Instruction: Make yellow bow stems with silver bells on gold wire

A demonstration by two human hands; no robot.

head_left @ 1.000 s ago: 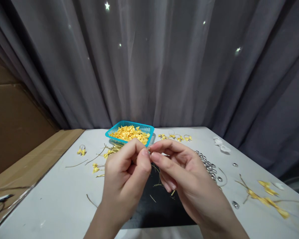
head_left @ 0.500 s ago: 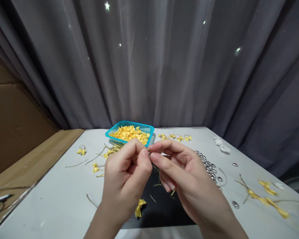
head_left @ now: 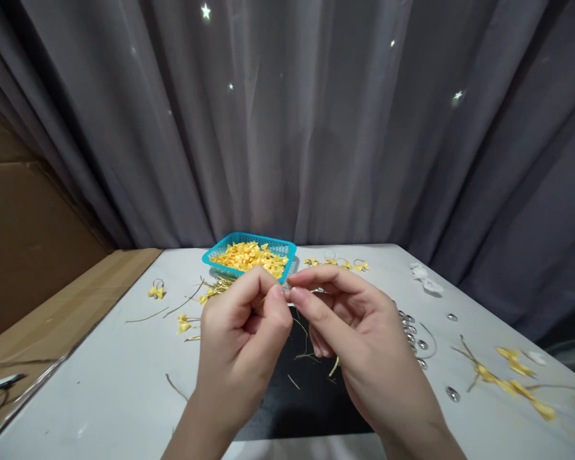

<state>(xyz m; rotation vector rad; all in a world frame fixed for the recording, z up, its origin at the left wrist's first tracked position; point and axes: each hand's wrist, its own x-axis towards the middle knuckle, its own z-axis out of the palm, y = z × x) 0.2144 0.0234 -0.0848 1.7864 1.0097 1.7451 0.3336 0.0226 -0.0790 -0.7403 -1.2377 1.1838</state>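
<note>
My left hand [head_left: 242,332] and my right hand [head_left: 349,326] meet fingertip to fingertip above a black mat [head_left: 306,396], both pinched on a tiny piece that is too small to name; a thin gold wire hangs below them. Behind the hands stands a teal basket [head_left: 220,249] heaped with small yellow bows. More yellow bows on gold wire [head_left: 512,377] lie at the right, and a pile of silver beads [head_left: 409,329] sits just right of my right hand.
Loose gold wires and yellow bows [head_left: 184,322] are scattered left of the hands on the white table [head_left: 105,390]. A row of finished bows [head_left: 338,262] lies right of the basket. Brown cardboard [head_left: 33,243] rises at the left, a grey curtain behind.
A yellow bow that showed below my left hand half a second ago is out of sight now. My right hand has turned a little, fingers lifted. The left hand has barely moved.
</note>
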